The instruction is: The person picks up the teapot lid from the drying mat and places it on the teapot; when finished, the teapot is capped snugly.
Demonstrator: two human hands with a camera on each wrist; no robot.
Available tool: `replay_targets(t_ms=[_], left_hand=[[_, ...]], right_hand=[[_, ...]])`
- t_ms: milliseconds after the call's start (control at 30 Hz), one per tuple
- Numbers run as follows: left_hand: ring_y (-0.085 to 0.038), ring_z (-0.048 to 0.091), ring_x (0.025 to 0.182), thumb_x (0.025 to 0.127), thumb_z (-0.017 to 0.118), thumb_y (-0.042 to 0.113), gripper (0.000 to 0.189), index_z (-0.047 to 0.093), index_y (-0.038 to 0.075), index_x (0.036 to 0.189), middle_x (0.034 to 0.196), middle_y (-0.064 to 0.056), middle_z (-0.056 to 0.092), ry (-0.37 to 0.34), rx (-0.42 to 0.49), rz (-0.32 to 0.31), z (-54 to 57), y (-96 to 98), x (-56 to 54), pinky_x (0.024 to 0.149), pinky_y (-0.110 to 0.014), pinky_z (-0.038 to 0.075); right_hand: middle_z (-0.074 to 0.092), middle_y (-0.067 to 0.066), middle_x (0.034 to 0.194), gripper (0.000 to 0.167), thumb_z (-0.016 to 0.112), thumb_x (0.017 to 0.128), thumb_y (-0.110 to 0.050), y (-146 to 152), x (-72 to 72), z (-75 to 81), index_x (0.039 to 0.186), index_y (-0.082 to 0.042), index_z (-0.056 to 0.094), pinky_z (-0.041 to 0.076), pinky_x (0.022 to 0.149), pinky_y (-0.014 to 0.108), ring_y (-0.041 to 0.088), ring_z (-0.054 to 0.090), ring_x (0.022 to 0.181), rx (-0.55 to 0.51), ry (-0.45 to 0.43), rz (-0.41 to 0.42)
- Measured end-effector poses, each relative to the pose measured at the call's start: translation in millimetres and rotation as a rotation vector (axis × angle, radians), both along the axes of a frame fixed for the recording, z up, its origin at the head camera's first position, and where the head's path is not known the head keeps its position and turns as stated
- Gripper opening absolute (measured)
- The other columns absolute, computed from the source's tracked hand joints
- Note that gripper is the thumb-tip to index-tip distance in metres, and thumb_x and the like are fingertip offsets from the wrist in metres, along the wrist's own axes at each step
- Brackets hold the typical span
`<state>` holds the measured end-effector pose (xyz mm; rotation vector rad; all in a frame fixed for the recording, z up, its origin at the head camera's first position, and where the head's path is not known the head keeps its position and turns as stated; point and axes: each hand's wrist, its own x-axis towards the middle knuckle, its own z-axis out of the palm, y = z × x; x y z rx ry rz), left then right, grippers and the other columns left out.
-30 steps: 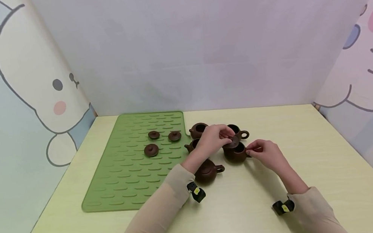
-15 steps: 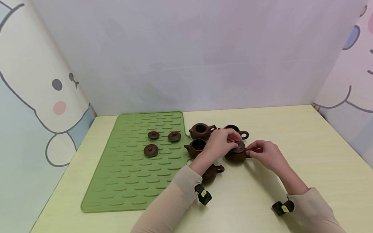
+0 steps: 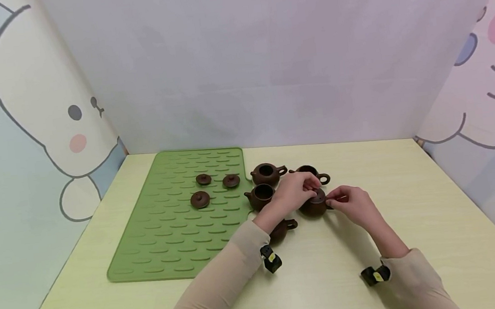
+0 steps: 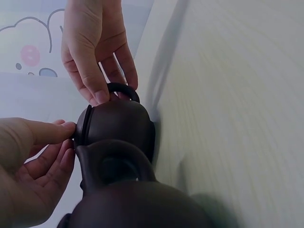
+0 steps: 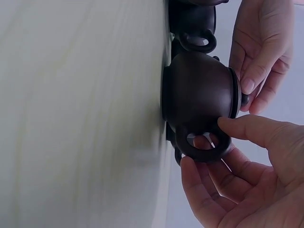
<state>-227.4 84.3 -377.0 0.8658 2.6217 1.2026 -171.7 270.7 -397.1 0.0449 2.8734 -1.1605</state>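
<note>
A dark brown teapot (image 3: 314, 210) stands on the table with its lid (image 3: 319, 195) seated on its mouth. Its knob is pinched between the thumb and fingers of my left hand (image 3: 294, 190), which reaches in from above. My right hand (image 3: 354, 206) grips the loop handle (image 5: 204, 151) at the pot's right side. In the right wrist view the lid (image 5: 236, 92) lies against the rim of the body. Another teapot (image 3: 279, 232) is nearer me, partly hidden by my left wrist. The left wrist view shows that nearer pot (image 4: 137, 204) large in front.
Two lidless teapots, one behind (image 3: 265, 173) and one in front (image 3: 261, 197), stand left of my left hand. A further open teapot (image 3: 308, 169) is behind it. Three loose lids (image 3: 200, 200) lie on a green mat (image 3: 161, 239). Printed panels and a pale wall enclose the table.
My left hand has brought the lid down and rightward onto the teapot, where it was held tilted above the opening before. The right hand has stayed on the handle.
</note>
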Motion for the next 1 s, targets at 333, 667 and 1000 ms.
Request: replay_targets(t_ms=[333,667,1000], left_hand=[[-0.006,0.068,0.088,0.089,0.073,0.007,0.018,0.074,0.012,0.106,0.099,0.001,0.075,0.009,0.003,-0.005,-1.4,-1.7,-0.2,0.074,-0.01,0.05],[-0.003,0.068,0.09,0.092,0.073,0.019,0.013,0.075,0.018,0.104,0.098,0.005,0.076,0.0,0.049,0.017,3.1,-11.5,0.6,0.078,-0.014,0.051],[-0.007,0.068,0.091,0.093,0.071,0.021,0.016,0.074,0.014,0.108,0.1,0.004,0.076,0.004,0.076,0.044,13.4,-30.6,-2.3,0.078,-0.017,0.053]], right_hand=[[0.074,0.016,0.103,0.019,0.067,0.093,-0.015,0,0.5,-1.7,0.106,-0.002,0.071,0.051,0.072,0.027,0.029,0.071,0.098,-0.002,0.018,0.004],[0.073,0.019,0.108,0.025,0.069,0.093,-0.016,0,1.1,0.3,0.112,0.0,0.069,0.053,0.073,0.025,0.033,0.071,0.1,-0.017,0.062,0.008],[0.071,0.02,0.111,0.028,0.069,0.094,-0.017,1,-1.8,11.1,0.115,0.001,0.067,0.053,0.071,0.027,0.036,0.07,0.103,-0.024,0.093,0.015]])
